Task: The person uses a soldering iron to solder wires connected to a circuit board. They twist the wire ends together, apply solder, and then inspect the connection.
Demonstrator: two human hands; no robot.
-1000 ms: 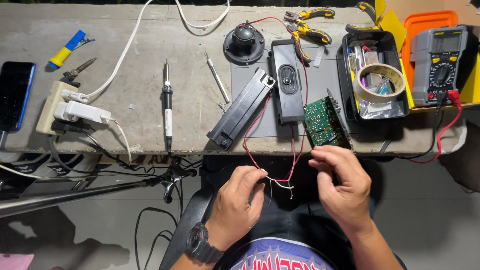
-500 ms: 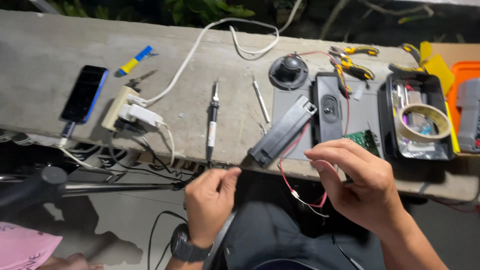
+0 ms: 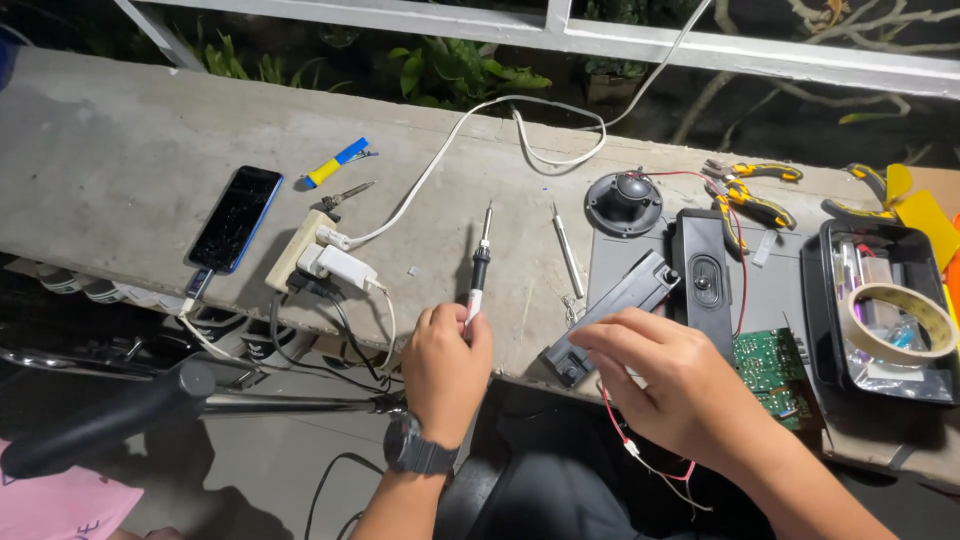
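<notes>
Head view — left hand (image 3: 445, 365) grips soldering iron (image 3: 479, 268) — right hand (image 3: 675, 385) holds wires (image 3: 640, 455)

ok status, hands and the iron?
Left hand closed on soldering iron handle, tip pointing away along the ledge. Right hand pinching red wires at the ledge edge. Black speaker housing lies between both hands.

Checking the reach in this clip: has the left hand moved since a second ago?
Yes. The left hand has gone from the red wires below the grey concrete ledge up to the black-handled soldering iron lying on it.
</notes>
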